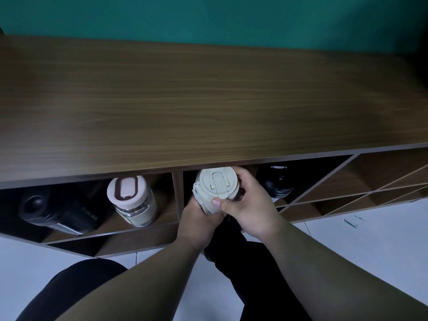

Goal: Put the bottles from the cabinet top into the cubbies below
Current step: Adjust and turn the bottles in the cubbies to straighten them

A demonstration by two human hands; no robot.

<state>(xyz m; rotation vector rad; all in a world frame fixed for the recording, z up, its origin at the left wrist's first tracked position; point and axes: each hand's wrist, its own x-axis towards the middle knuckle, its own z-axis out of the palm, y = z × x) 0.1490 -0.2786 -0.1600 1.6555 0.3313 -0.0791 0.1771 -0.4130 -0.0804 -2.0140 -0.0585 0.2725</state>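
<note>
A pale cream bottle [214,185] with a flip lid sits at the mouth of the middle cubby, just under the cabinet top's front edge. My left hand [199,222] wraps its lower body from below. My right hand [249,201] grips it from the right, thumb on the lid rim. In the left cubby stand a clear bottle with a pink lid [132,201] and a black bottle [58,213]. Another black bottle [276,181] stands to the right in the same cubby as the cream one. No bottle shows on the wooden cabinet top [208,100].
Diagonal-divided cubbies [370,181] lie at the right, with nothing visible in them. A lower row of cubbies [129,242] runs beneath. Pale floor [370,239] spreads below, with my dark-clad legs [231,251] close to the cabinet. A teal wall [208,17] stands behind.
</note>
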